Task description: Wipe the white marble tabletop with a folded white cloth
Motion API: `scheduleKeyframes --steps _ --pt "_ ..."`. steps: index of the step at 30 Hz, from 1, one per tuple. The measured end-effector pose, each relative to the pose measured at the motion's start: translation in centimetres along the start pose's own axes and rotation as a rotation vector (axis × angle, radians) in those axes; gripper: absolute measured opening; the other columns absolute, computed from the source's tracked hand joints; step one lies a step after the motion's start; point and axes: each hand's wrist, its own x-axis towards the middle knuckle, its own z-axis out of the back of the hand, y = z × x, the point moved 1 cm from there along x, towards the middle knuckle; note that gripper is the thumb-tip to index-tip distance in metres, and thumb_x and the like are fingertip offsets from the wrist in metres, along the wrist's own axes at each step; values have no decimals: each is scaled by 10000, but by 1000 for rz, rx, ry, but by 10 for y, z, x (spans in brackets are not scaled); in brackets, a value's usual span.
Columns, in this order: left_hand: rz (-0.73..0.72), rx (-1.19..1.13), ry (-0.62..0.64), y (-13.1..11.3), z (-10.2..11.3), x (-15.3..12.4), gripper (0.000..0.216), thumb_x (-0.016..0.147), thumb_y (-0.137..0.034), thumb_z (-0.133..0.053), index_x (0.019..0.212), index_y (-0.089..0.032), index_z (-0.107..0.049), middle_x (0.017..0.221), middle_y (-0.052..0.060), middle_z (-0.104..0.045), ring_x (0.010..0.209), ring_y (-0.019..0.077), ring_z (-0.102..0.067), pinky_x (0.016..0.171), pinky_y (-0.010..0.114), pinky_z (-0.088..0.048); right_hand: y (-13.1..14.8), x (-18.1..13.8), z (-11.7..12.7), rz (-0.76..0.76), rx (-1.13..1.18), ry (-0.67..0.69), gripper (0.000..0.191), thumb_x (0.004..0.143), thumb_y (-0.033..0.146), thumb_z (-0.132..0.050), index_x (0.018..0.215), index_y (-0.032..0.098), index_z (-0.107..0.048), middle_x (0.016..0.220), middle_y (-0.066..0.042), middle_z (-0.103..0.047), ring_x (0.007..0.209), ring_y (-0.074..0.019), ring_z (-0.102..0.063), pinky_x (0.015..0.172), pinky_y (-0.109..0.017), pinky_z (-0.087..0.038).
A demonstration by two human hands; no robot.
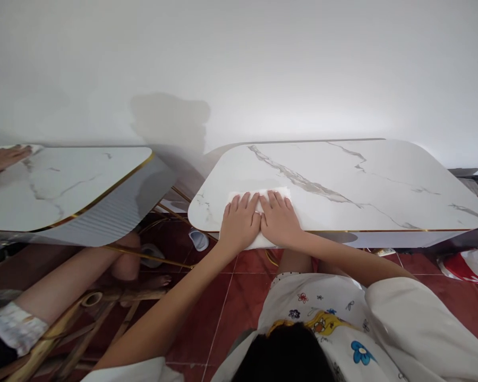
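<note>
Both my hands lie flat, side by side, on a white cloth [258, 243] at the near edge of a marble-patterned tabletop [342, 183]. My left hand [240, 220] presses on the cloth's left part with its fingers stretched forward. Thumb to thumb beside it, my right hand [279, 217] has its fingers spread over the cloth's right part. A strip of the cloth shows beyond my fingertips, and another part hangs over the gold-trimmed front edge. Most of the cloth's middle is hidden under my hands.
A second marble-patterned table [75, 183] stands at the left, where another person's hand [6, 159] rests on a white cloth. That person's leg and a bamboo chair [91, 300] are below. A pale wall [239, 69] rises behind. A slipper [199, 240] lies on the red tiled floor [239, 297].
</note>
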Motion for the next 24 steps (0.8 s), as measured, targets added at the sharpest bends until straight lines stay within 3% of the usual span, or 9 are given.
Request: scheduleKeyframes --steps 5,11,15,24 --pt "-48 15 52 -9 2 9 604 930 -270 -292 1511 -137 -390 1561 116 -400 1428 351 -339 1162 493 -290 -9 -1 3 -30 -19 2 567 982 247 -333 1527 88 -330 1620 -171 -267 1506 -302 -198 1211 -490 -168" --pt "-91 6 76 -3 -2 39 592 944 -286 -284 1519 -172 -367 1573 100 -382 1431 339 -331 1156 496 -289 -19 23 4 -60 -77 -25 560 974 255 -334 1512 101 -354 1607 -164 -303 1493 -302 -231 1195 -486 -189" --pt "-108 -27 51 0 -7 72 588 943 -276 -295 1515 -167 -375 1566 95 -391 1429 330 -327 1160 485 -283 -33 51 7 -67 -132 -46 558 969 242 -317 1504 90 -362 1593 -171 -325 1474 -307 -262 1183 -488 -210" --pt "-182 -220 -138 20 -28 162 518 910 -257 -358 1397 -209 -527 1387 73 -578 1273 279 -479 1091 440 -383 -66 135 13 -59 -197 -64 557 974 252 -277 1501 94 -363 1577 -160 -354 1452 -290 -296 1171 -464 -247"
